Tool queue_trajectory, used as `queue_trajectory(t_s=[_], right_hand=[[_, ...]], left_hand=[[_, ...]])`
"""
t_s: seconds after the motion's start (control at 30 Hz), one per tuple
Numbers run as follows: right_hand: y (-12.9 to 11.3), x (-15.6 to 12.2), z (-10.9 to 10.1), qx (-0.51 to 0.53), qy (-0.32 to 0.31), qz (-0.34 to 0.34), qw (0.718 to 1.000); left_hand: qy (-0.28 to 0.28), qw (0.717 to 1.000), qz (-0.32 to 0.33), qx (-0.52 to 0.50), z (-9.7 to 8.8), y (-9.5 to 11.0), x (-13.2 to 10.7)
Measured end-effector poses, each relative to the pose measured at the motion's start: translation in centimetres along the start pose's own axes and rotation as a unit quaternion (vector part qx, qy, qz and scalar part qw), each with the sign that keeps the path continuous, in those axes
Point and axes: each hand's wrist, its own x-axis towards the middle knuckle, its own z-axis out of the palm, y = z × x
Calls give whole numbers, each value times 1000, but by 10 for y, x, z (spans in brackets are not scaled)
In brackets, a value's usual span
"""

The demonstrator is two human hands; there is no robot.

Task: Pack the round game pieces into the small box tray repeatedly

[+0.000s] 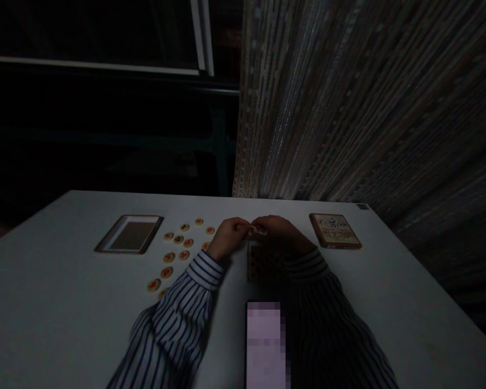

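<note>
My left hand (pixel 229 235) and my right hand (pixel 276 229) meet at the far middle of a white table (pixel 56 302), fingers pinched together around a small pale round game piece (pixel 252 230). Both arms wear blue-striped sleeves. Under my right wrist lies a dark brown board (pixel 263 263), partly hidden by the arm. Several cream round pieces with red or dark marks (pixel 178 239) are scattered on the table left of my left hand.
An open shallow box tray (pixel 130 234) lies at the far left. A printed box lid (pixel 334 230) lies at the far right. A blurred phone-shaped patch (pixel 264 346) sits near me. A striped curtain (pixel 368 97) hangs behind the table.
</note>
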Motion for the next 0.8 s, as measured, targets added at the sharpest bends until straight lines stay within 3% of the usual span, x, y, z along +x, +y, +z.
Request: queue_trajectory(t_s=[0.33,0.5,0.8], right_hand=[[-1,-3,1,-62,-62,30,996],[-4,-4,1,-103,-110,46,988],[-7,-7,6,-132,-103,42,985]], left_hand=[[1,991,27,129,-1,-9,1],[3,978,25,208,-4,-1,-3],[-13,962,20,273,-5,4,-7]])
